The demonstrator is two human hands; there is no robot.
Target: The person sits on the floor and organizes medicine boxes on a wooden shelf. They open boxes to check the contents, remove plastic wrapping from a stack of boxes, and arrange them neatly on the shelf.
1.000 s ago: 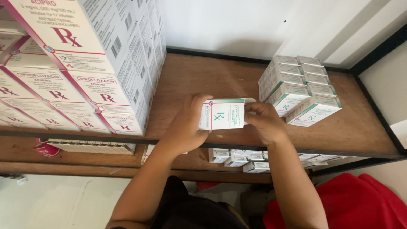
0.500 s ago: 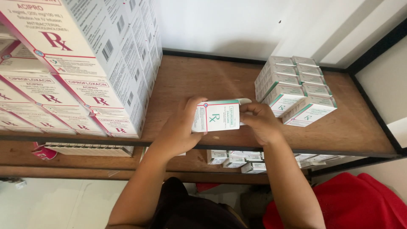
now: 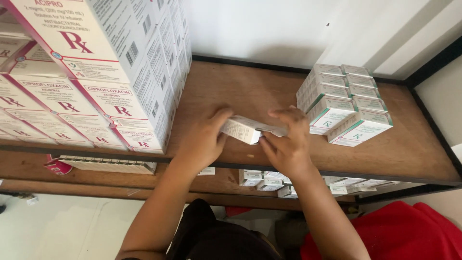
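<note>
Bare wooden shelf (image 3: pixel 250 89) between tall red-striped box stack (image 3: pixel 96 72) and low green-striped box stack (image 3: pixel 344 103).

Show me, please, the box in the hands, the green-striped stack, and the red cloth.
Box (image 3: pixel 242 129), head view: its end face.
Green-striped stack (image 3: pixel 329 110), head view: front box's top face.
Red cloth (image 3: pixel 409 233), head view: its middle.

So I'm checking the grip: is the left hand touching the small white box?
Touching. The head view shows the left hand with its fingers wrapped over one end of the small white box, no gap between them.
</note>
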